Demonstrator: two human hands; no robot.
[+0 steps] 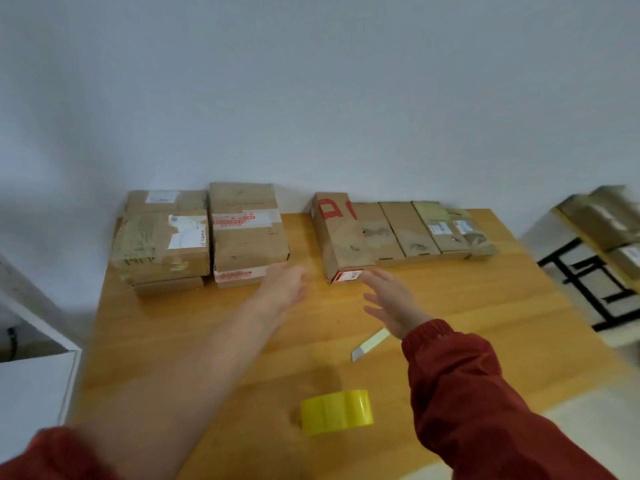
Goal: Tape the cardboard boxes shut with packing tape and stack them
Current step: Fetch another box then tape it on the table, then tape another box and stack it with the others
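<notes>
Several brown cardboard boxes line the far edge of a wooden table (485, 306). Two stacks stand at the left: one with white labels (162, 244) and one with red-printed tape (247, 233). To the right a box with red lettering (341, 237) leans beside a row of flat boxes (429, 230). My left hand (284, 289) hovers open just in front of the red-taped stack. My right hand (391, 303) is open, fingers spread, close to the near end of the red-lettered box. A yellow tape roll (336, 412) sits near me.
A white utility knife (369, 344) lies on the table between the tape roll and my right hand. A white box or cabinet (34, 375) stands at the left. More taped boxes rest on a white shelf (602, 233) at the right. A grey wall rises behind.
</notes>
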